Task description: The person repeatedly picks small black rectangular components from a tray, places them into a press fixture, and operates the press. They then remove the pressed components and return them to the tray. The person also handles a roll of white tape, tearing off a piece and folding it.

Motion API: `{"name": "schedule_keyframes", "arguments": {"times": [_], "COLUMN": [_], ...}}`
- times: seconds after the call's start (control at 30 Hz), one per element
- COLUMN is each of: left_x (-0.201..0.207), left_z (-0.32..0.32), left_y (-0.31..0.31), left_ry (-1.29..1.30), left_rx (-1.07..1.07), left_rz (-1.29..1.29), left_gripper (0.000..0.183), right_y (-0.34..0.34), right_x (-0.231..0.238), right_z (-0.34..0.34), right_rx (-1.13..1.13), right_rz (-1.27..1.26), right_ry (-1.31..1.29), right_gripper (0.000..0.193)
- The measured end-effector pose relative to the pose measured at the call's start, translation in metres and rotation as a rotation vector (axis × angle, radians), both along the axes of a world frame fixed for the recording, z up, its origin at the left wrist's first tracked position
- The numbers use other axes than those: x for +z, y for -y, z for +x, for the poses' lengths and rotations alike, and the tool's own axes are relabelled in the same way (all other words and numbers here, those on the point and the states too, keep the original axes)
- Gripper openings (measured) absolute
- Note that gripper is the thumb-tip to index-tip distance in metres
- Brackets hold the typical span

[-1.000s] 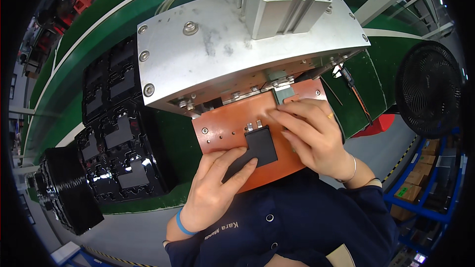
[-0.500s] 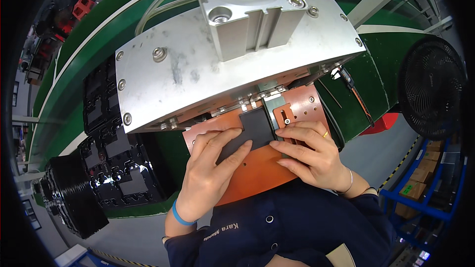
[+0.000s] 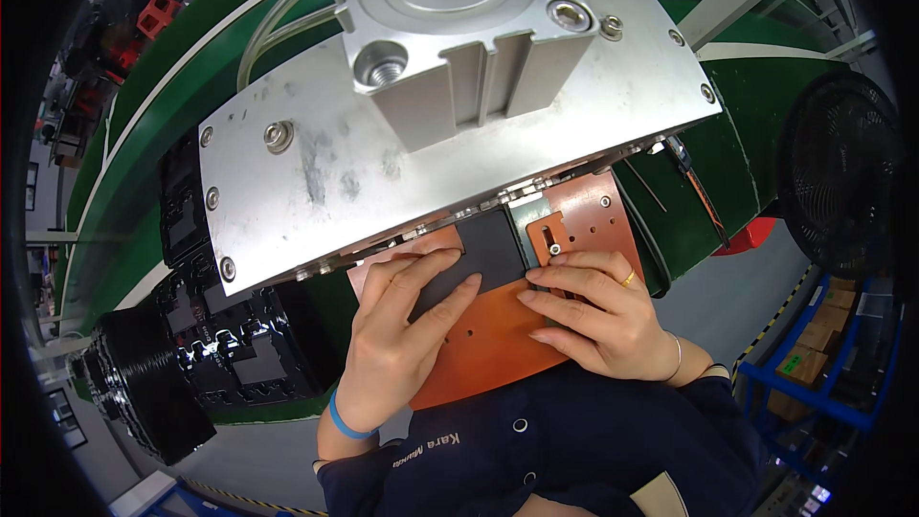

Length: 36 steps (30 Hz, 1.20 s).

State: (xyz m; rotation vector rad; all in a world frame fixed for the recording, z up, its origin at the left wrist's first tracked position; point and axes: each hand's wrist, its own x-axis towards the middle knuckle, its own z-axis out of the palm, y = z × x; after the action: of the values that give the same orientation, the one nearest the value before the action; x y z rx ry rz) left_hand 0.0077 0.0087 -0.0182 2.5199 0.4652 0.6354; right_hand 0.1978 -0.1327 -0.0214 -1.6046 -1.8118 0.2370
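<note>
A dark grey, flat rectangular piece point(image 3: 490, 251) lies on the orange board point(image 3: 498, 349) at the front of a metal press-like fixture. My left hand point(image 3: 397, 330) holds the piece's left part, with fingertips on its upper face and the thumb nearer me. At its right edge, my right hand point(image 3: 608, 311) has its fingertips against the piece, beside a slotted orange guide block point(image 3: 548, 235) with a screw. The piece's far edge goes out of sight beneath the fixture's silver top plate point(image 3: 421, 163).
A large silver cylinder block point(image 3: 469, 57) stands on the plate. Black trays point(image 3: 254, 354) with grey flat pieces are stacked at left. A cutter-like tool point(image 3: 697, 187) lies on the green table point(image 3: 742, 124) at right, near a black fan point(image 3: 840, 172). Blue shelving point(image 3: 814, 393) holds boxes.
The view has shifted, so the fixture looks bigger and its plate edge now covers the metal tabs at the piece's far end. Both hands stay on the piece with little movement.
</note>
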Motion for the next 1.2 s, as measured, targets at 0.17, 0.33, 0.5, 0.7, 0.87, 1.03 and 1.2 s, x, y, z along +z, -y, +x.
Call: {"name": "schedule_keyframes", "arguments": {"times": [0.17, 0.33, 0.5, 0.7, 0.87, 1.03, 1.2], "left_x": [0.001, 0.000, -0.001, 0.000, 0.002, 0.000, 0.003], "left_z": [0.000, -0.001, -0.002, -0.001, 0.000, 0.001, 0.001], "left_y": [-0.001, -0.002, -0.002, -0.001, -0.002, -0.003, -0.002], "left_ry": [-0.008, -0.018, -0.023, -0.022, -0.016, -0.009, -0.020], "left_rx": [-0.006, -0.014, -0.014, -0.011, -0.002, -0.003, 0.006], "left_rz": [-0.002, -0.008, -0.014, -0.027, -0.036, -0.036, -0.051], "left_gripper": [0.047, 0.048, 0.049, 0.048, 0.044, 0.043, 0.043], "right_y": [0.001, 0.000, 0.000, 0.002, 0.017, 0.013, 0.004], "right_x": [-0.001, 0.002, 0.005, 0.007, -0.005, -0.011, -0.002], "right_z": [0.000, 0.000, -0.003, -0.006, 0.004, -0.004, -0.009], "right_rx": [0.011, 0.045, 0.065, 0.021, -0.079, -0.189, -0.126], "right_rz": [-0.002, -0.067, -0.118, -0.084, 0.142, 0.180, 0.068], "right_ry": [0.021, 0.074, 0.162, 0.181, 0.043, 0.061, 0.191], "right_gripper": [0.039, 0.043, 0.046, 0.042, 0.024, 0.025, 0.024]}}
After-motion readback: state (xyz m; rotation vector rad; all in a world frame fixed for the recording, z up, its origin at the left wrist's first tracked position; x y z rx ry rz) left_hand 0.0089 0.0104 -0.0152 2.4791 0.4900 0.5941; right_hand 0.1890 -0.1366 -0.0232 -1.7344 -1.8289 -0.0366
